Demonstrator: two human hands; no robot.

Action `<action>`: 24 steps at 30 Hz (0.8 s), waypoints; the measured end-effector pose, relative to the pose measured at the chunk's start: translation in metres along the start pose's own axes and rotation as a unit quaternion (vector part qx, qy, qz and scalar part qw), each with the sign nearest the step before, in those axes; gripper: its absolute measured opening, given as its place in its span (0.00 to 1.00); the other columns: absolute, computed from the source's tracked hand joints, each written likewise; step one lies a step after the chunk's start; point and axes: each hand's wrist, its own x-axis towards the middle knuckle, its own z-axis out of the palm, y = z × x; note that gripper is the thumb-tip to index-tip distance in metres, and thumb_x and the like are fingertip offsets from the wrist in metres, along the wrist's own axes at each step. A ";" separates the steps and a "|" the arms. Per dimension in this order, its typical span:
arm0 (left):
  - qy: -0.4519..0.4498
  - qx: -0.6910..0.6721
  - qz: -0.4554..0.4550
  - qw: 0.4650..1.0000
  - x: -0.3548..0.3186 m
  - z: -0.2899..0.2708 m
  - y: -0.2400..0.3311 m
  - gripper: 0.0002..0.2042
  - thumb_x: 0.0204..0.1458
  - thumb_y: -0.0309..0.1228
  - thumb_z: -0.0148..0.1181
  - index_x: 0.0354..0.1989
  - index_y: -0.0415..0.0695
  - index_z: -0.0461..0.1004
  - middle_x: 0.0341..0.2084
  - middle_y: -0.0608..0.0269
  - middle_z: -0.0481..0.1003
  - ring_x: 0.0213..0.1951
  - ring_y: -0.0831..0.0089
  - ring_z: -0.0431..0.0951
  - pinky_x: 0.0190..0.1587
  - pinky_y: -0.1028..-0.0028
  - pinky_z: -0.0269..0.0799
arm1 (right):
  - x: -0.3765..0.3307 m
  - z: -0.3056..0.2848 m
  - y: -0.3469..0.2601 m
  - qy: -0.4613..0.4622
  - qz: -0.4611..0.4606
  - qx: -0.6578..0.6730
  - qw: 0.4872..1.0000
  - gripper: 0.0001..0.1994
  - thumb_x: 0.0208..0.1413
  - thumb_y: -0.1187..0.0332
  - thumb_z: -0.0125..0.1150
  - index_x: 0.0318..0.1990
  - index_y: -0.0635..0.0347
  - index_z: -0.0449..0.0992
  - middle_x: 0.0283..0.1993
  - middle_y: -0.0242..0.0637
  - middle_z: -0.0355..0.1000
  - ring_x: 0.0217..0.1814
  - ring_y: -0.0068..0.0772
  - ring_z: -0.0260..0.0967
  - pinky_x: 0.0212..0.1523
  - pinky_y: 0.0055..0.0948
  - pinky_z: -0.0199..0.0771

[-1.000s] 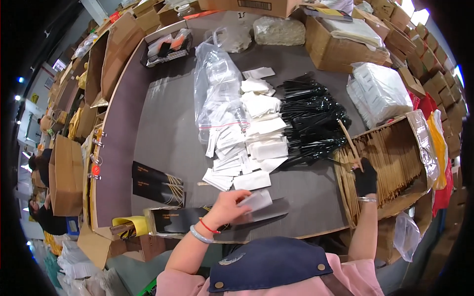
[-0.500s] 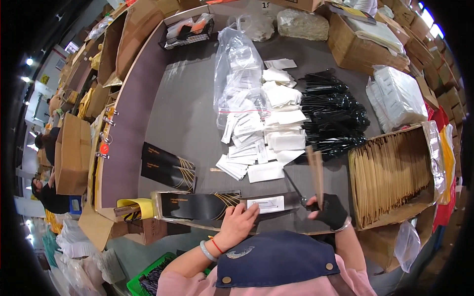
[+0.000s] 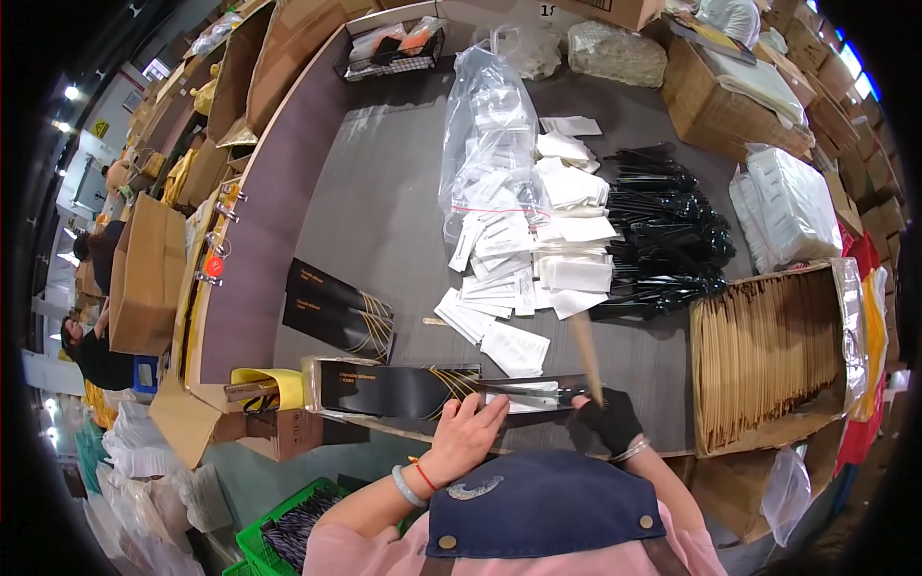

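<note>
Both grips at the black sleeve (image 3: 423, 389) on the near tabletop (image 3: 384, 221) edge.
Left hand (image 3: 468, 434) presses fingers flat on the sleeve, seemingly steadying it; gloved right hand (image 3: 608, 420) pinches a brown stick (image 3: 586, 353) just beyond its open end. White packets (image 3: 538, 259) lie past it. Sleeve contents hard to make out.

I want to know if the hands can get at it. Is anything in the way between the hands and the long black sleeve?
Nothing visible. The left hand already rests on the long black sleeve at the table's near edge. The gloved right hand touches its other end and holds a wooden stick.
</note>
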 end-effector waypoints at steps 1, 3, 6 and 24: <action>-0.004 0.011 0.002 1.000 -0.002 0.000 -0.003 0.23 0.43 0.32 0.59 0.52 0.45 0.73 0.54 0.73 0.68 0.48 0.67 0.66 0.48 0.66 0.58 | 0.001 0.002 -0.002 -0.001 0.000 0.000 1.000 0.11 0.54 0.62 0.64 0.38 0.61 0.79 0.24 0.30 0.71 0.25 0.25 0.68 0.27 0.27 0.68; -0.007 0.021 0.003 1.000 -0.005 -0.003 -0.010 0.26 0.39 0.35 0.66 0.52 0.48 0.73 0.54 0.74 0.68 0.48 0.66 0.66 0.48 0.65 0.59 | 0.002 0.002 -0.007 0.093 -0.273 -0.287 0.914 0.13 0.52 0.60 0.65 0.44 0.50 0.79 0.27 0.35 0.73 0.27 0.35 0.70 0.28 0.34 0.71; 0.017 -0.060 -0.018 0.998 -0.007 -0.017 -0.024 0.28 0.38 0.35 0.69 0.53 0.48 0.71 0.55 0.69 0.68 0.52 0.62 0.65 0.53 0.60 0.59 | -0.002 -0.014 -0.020 0.054 -0.297 -0.422 0.855 0.16 0.50 0.59 0.64 0.49 0.39 0.78 0.31 0.36 0.73 0.30 0.42 0.70 0.29 0.38 0.72; -0.010 -0.099 -0.015 0.995 0.045 -0.004 -0.017 0.38 0.29 0.32 0.73 0.56 0.41 0.67 0.53 0.60 0.66 0.52 0.60 0.66 0.56 0.60 0.60 | 0.029 0.052 -0.009 0.005 -0.322 -0.119 0.939 0.09 0.45 0.69 0.67 0.33 0.58 0.75 0.32 0.41 0.73 0.38 0.45 0.72 0.41 0.39 0.73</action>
